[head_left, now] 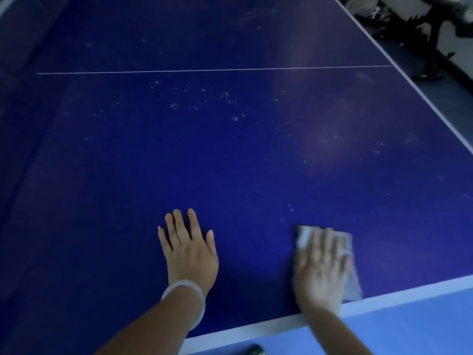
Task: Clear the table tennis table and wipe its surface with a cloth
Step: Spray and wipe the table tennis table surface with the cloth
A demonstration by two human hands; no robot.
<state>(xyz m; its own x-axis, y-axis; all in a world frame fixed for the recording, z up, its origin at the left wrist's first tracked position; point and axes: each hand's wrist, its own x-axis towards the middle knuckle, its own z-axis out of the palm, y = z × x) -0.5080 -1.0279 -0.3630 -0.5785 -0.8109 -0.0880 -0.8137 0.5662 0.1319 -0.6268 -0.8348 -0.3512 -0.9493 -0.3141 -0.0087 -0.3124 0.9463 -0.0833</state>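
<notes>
Left hand [188, 248] spread flat on table [230, 149], right hand [320, 267] flat, pressing cloth [352, 280]

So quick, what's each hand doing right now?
Left hand: open, flat on the table, holding nothing.
Right hand: open, pressing the cloth against the table; blurred.

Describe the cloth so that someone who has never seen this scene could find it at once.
Start at the big dark blue table and follow its white near edge towards the right. There the right hand lies flat on the cloth, pressing it to the surface. It is the only pale, crumpled thing on the table; the left hand rests on bare blue.
</notes>
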